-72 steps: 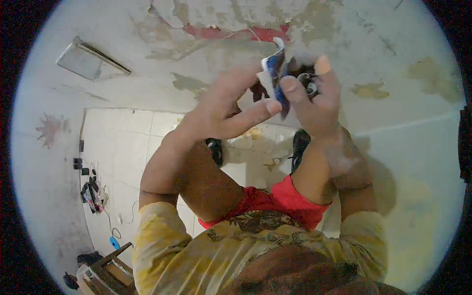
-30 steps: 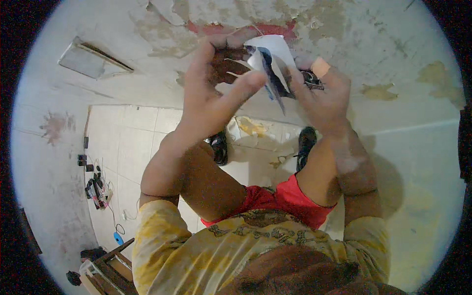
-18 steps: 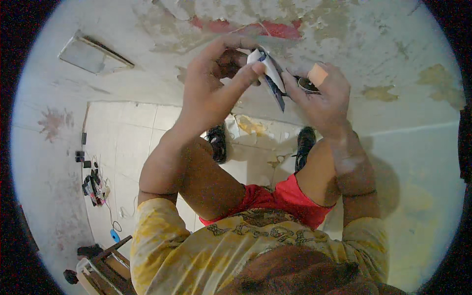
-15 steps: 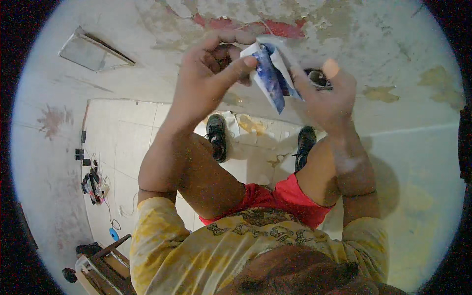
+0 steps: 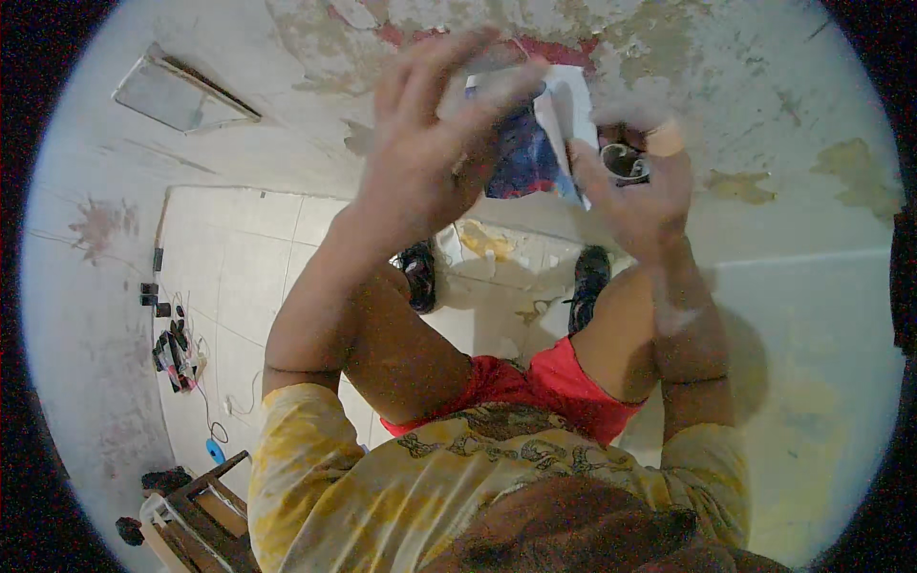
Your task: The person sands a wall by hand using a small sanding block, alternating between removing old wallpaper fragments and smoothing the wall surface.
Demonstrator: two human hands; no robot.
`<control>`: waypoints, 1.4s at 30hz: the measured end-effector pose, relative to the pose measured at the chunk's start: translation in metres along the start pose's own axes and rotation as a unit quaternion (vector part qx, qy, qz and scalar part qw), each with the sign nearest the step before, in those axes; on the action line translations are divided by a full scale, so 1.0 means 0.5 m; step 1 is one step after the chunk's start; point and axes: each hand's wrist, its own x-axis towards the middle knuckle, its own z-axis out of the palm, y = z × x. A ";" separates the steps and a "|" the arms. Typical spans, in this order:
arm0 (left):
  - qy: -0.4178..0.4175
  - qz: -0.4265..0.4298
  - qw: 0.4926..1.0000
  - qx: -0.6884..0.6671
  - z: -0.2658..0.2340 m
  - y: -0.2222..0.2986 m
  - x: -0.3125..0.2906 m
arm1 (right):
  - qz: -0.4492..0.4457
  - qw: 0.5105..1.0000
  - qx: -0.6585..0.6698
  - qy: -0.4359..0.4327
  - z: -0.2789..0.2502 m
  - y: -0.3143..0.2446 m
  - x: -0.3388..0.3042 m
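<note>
A blue-and-white printed sheet of paper [image 5: 521, 153], partly folded with its white side showing, hangs in front of the peeling wall. My right hand [image 5: 640, 186] pinches its right edge between thumb and fingers. Within the curl of that hand's fingers sits a small round, pale-rimmed object [image 5: 625, 162]; its kind is not clear. My left hand [image 5: 430, 143] is at the sheet's left side, blurred by motion, its fingers stretched apart and the thumb reaching across the paper's upper part. Whether the thumb touches the paper is unclear.
The worn wall [image 5: 630, 48] has peeling paint and a red patch. A framed panel [image 5: 181, 95] is on the left. Black shoes [image 5: 590, 286] stand on the tiled floor [image 5: 239, 248]. Cables and dark items [image 5: 177, 353] lie at left, near a wooden piece of furniture [image 5: 205, 516].
My left hand has let go of the sheet's left edge, its fingers spreading and lifting. The paper has opened wider, showing more of its blue face. My right hand stays nearly in place.
</note>
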 end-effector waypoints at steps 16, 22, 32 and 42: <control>0.064 0.185 0.978 -0.072 -0.022 0.052 -0.005 | -0.063 0.935 0.068 0.342 -0.050 -0.013 0.014; -0.012 0.221 0.968 -0.118 0.023 0.011 -0.009 | -0.069 0.948 0.020 0.311 -0.055 -0.010 0.013; 0.085 -0.132 0.969 -0.192 0.022 -0.008 -0.012 | 0.000 0.992 0.123 0.015 -0.020 -0.011 -0.002; 0.061 -0.307 0.823 -0.474 -0.005 0.006 -0.003 | 0.144 0.975 0.158 -0.057 0.004 -0.060 -0.003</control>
